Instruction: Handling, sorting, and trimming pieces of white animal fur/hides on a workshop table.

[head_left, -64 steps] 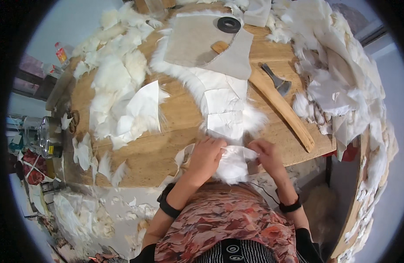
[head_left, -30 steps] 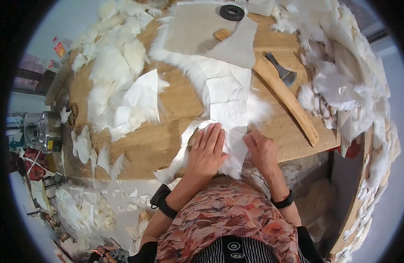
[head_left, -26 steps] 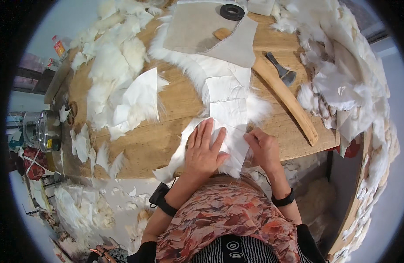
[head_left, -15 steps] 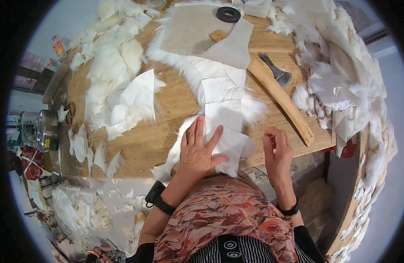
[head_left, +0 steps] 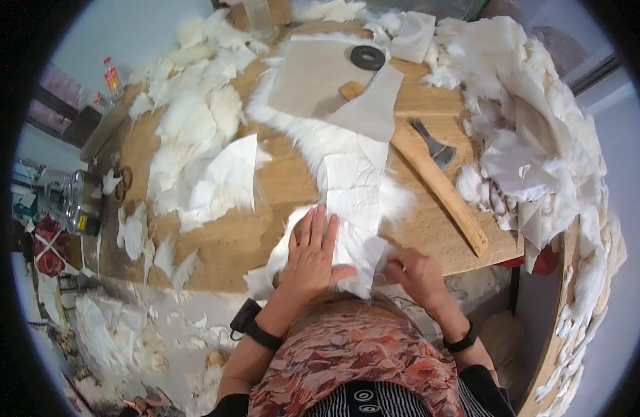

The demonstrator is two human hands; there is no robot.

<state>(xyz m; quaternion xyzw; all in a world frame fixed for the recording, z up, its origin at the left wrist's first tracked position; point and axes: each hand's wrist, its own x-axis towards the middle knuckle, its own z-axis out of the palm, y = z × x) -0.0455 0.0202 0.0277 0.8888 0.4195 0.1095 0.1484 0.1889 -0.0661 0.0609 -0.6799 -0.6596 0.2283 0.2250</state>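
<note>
My left hand (head_left: 310,256) lies flat on a strip of white fur pelt (head_left: 353,191), skin side up, at the near edge of the table. Its fingers are stretched out over the pale skin. Beside the strip's near right corner, my right hand (head_left: 419,279) is closed with its fingertips pinched together. Whether it grips the pelt's edge or a small thing cannot be made out. The strip reaches away from me under a grey pattern sheet (head_left: 309,76), which carries a black ring-shaped weight (head_left: 368,58).
A long wooden stick (head_left: 445,198) lies right of the strip, with a dark-handled, broad-bladed tool (head_left: 435,144) beyond it. Fur scraps pile up at the left (head_left: 198,125) and right (head_left: 518,132). Scissors (head_left: 123,185) rest near the left edge; a glass jar (head_left: 82,201) stands there.
My right hand has moved left and closer to the pelt, its fingers drawing together. The left hand stays flat on the pelt, its fingers closer together. The whole view has shifted slightly.
</note>
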